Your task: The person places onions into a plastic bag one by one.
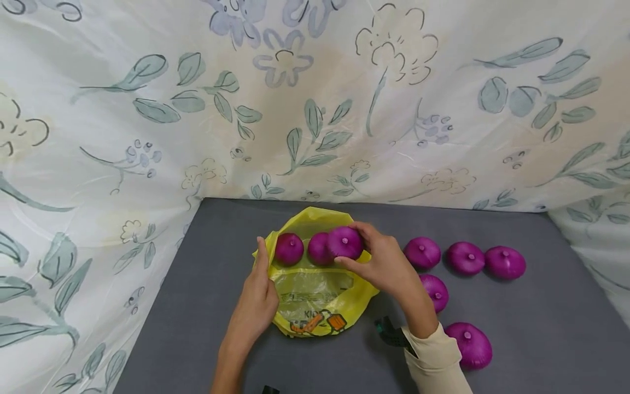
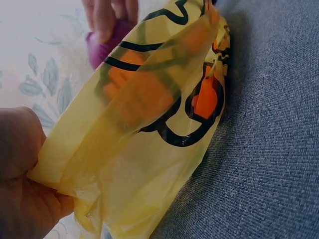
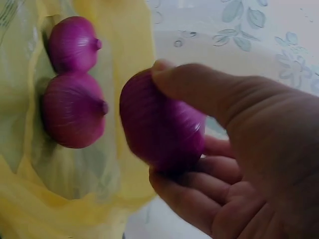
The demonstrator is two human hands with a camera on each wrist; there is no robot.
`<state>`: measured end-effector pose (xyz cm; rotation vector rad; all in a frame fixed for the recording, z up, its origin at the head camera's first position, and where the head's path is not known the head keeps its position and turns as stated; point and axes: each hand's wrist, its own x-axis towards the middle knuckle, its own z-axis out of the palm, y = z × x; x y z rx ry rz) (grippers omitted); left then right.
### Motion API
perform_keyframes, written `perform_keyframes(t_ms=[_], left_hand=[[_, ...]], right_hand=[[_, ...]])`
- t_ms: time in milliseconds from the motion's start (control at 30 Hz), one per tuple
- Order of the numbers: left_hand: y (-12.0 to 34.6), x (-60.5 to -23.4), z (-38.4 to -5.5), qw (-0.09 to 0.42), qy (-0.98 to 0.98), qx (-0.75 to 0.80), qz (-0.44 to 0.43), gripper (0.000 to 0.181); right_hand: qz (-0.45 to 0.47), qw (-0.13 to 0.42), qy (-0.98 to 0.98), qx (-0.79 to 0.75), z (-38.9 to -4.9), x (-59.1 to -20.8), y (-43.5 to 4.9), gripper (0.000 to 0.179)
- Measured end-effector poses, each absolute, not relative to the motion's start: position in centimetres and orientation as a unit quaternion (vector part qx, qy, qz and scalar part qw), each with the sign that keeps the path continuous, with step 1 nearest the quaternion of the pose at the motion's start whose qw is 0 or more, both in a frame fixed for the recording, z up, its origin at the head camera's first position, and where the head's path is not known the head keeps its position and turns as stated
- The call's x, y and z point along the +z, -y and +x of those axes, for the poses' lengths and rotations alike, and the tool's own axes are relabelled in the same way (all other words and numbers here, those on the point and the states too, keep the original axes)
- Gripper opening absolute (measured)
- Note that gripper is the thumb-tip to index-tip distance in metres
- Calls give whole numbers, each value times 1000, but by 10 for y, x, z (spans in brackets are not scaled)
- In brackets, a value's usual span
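A yellow plastic bag (image 1: 361, 298) with printed pictures lies with its mouth spread wide. My left hand (image 1: 253, 301) grips its left rim, the thumb and fingers closed on the film (image 2: 65, 169) in the left wrist view. Inside the bag rest two purple-red onions (image 1: 289, 249), one of them (image 1: 319, 248) partly covered by the onion in my right hand. That held onion (image 3: 162, 122) sits between the thumb and fingers of my right hand (image 1: 389, 262), over the bag's right side.
Several more onions stand on the grey tabletop (image 1: 177, 328) to the right: a back row (image 1: 465, 258), one onion (image 1: 434, 293) by the right forearm, and a larger onion (image 1: 470, 346) beside the sleeve (image 1: 433, 355). Flower-printed sheeting (image 1: 315, 109) rises behind the table and at its sides.
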<state>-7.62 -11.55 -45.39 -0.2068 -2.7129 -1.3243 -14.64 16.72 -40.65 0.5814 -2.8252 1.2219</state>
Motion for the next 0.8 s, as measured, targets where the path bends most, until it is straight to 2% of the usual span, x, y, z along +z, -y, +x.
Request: perform_keyframes(t_ms=[800], left_hand=[[114, -457, -78, 69, 897, -431, -76, 89]], right_hand=[[115, 8, 945, 305, -156, -434, -158, 80]])
